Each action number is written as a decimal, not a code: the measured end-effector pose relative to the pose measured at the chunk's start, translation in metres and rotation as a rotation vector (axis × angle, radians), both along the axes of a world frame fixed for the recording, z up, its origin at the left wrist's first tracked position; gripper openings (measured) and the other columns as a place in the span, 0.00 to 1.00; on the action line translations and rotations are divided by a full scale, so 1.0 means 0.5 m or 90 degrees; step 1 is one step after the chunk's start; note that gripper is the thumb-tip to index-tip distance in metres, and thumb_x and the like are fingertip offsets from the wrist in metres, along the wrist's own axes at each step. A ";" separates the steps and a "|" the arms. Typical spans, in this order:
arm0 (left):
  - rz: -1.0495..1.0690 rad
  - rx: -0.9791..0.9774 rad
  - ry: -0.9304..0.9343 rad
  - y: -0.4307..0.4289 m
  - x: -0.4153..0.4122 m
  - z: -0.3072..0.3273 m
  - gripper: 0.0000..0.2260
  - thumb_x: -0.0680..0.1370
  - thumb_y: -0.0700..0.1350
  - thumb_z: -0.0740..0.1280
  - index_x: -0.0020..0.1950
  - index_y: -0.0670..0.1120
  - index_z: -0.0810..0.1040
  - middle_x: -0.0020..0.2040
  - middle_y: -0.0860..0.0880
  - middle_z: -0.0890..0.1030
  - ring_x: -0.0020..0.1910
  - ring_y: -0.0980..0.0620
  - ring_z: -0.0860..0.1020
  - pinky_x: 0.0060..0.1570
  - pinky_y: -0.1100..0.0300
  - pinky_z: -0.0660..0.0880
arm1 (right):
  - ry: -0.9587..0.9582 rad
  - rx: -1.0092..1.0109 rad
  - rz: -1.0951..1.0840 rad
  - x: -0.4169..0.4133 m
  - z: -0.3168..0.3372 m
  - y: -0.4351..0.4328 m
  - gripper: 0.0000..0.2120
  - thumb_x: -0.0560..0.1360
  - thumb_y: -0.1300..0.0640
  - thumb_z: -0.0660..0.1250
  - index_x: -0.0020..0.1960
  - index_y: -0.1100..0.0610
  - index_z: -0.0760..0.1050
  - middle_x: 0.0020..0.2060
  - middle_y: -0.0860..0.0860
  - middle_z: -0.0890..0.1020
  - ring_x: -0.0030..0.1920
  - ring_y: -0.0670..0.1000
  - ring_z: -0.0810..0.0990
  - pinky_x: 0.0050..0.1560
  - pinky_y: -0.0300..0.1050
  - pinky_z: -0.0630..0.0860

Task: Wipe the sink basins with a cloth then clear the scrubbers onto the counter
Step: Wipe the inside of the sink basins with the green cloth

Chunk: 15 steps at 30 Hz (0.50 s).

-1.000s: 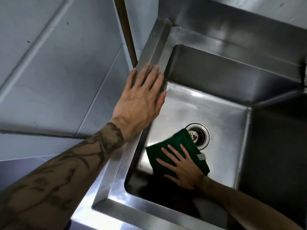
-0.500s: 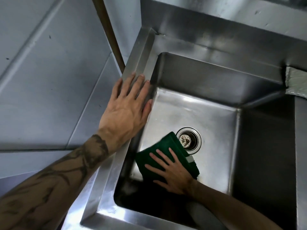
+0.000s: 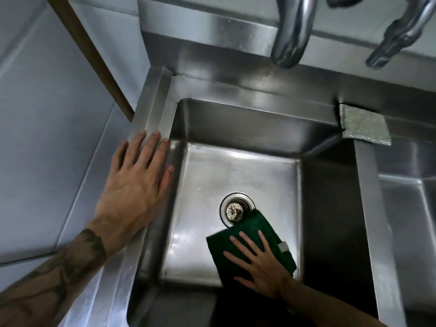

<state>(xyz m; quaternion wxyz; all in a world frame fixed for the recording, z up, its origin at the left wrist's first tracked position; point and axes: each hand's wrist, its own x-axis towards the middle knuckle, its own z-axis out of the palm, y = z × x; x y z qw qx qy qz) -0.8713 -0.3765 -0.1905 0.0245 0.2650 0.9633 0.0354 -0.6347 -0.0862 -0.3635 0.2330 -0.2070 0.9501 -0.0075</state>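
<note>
A steel sink basin [image 3: 226, 166] fills the middle of the head view, with a round drain [image 3: 236, 209] in its floor. A folded dark green cloth [image 3: 256, 226] lies flat on the basin floor, just right of and below the drain. My right hand [image 3: 262, 267] presses on the cloth with spread, straight fingers. My left hand [image 3: 134, 185] rests flat, fingers straight, on the basin's left rim [image 3: 154, 109]. A silvery scrubber pad [image 3: 363, 126] lies on the divider's back corner, between this basin and a second basin [image 3: 405, 220] at the right.
Two chrome faucet spouts [image 3: 291, 31] [image 3: 398, 36] hang over the back ledge. A grey tiled wall [image 3: 47, 114] and a brown vertical strip [image 3: 94, 60] stand to the left of the sink.
My right hand has slid the green cloth rightward across the basin floor, from left of the drain to its lower right. The view has tilted up, bringing the faucets and scrubber into sight.
</note>
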 end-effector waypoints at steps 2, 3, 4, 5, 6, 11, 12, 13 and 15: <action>-0.006 0.009 0.008 -0.001 0.000 -0.002 0.30 0.88 0.58 0.45 0.85 0.44 0.58 0.85 0.40 0.59 0.85 0.40 0.54 0.83 0.36 0.53 | -0.004 0.002 -0.020 0.009 -0.002 0.000 0.34 0.80 0.30 0.54 0.82 0.41 0.54 0.82 0.53 0.58 0.80 0.61 0.59 0.70 0.73 0.56; -0.010 0.014 0.017 0.001 0.002 -0.004 0.29 0.88 0.58 0.46 0.85 0.43 0.59 0.85 0.39 0.60 0.85 0.39 0.56 0.83 0.36 0.54 | -0.006 0.004 -0.046 0.016 -0.002 0.003 0.34 0.79 0.30 0.54 0.81 0.40 0.54 0.82 0.52 0.57 0.80 0.60 0.59 0.71 0.73 0.55; -0.013 0.016 0.019 0.002 0.002 -0.001 0.29 0.87 0.57 0.47 0.84 0.42 0.60 0.84 0.39 0.61 0.85 0.38 0.57 0.82 0.36 0.54 | -0.007 0.007 -0.084 0.021 -0.003 0.008 0.34 0.79 0.29 0.54 0.81 0.40 0.54 0.82 0.52 0.57 0.80 0.60 0.58 0.71 0.74 0.55; -0.015 0.021 0.025 0.002 0.001 -0.001 0.29 0.87 0.57 0.47 0.84 0.42 0.61 0.84 0.38 0.62 0.84 0.38 0.57 0.83 0.37 0.54 | -0.005 0.014 -0.128 0.026 -0.005 0.017 0.34 0.79 0.29 0.54 0.81 0.40 0.54 0.82 0.51 0.57 0.80 0.60 0.58 0.72 0.74 0.55; -0.019 0.028 0.027 0.002 0.001 0.000 0.30 0.87 0.57 0.47 0.84 0.41 0.61 0.84 0.38 0.62 0.84 0.37 0.57 0.83 0.37 0.53 | -0.003 0.025 -0.170 0.028 -0.004 0.027 0.35 0.79 0.29 0.54 0.81 0.40 0.54 0.82 0.51 0.57 0.81 0.60 0.58 0.72 0.74 0.55; -0.004 0.055 0.033 0.001 0.000 -0.005 0.29 0.87 0.56 0.48 0.83 0.40 0.63 0.83 0.37 0.64 0.84 0.36 0.58 0.82 0.36 0.54 | 0.002 0.026 -0.288 0.008 -0.007 0.040 0.38 0.76 0.29 0.57 0.82 0.40 0.53 0.82 0.53 0.57 0.81 0.61 0.57 0.71 0.76 0.58; 0.001 0.059 0.036 0.006 0.001 -0.003 0.29 0.87 0.55 0.48 0.83 0.40 0.62 0.83 0.37 0.64 0.84 0.35 0.58 0.82 0.36 0.54 | 0.009 0.020 -0.301 0.000 -0.011 0.040 0.38 0.76 0.29 0.57 0.81 0.39 0.53 0.82 0.52 0.56 0.81 0.61 0.56 0.71 0.76 0.57; -0.002 0.053 0.053 0.008 -0.002 -0.004 0.28 0.87 0.55 0.49 0.84 0.41 0.62 0.83 0.38 0.64 0.84 0.36 0.58 0.82 0.36 0.54 | 0.024 0.013 -0.316 -0.013 -0.016 0.043 0.38 0.75 0.28 0.57 0.81 0.39 0.54 0.82 0.51 0.56 0.81 0.60 0.55 0.72 0.77 0.56; -0.004 0.045 0.056 -0.001 -0.009 -0.028 0.28 0.87 0.55 0.50 0.85 0.44 0.58 0.84 0.40 0.62 0.84 0.37 0.57 0.82 0.36 0.54 | 0.056 -0.001 -0.350 -0.049 -0.024 0.059 0.37 0.75 0.28 0.57 0.81 0.38 0.54 0.83 0.50 0.54 0.82 0.59 0.51 0.73 0.77 0.53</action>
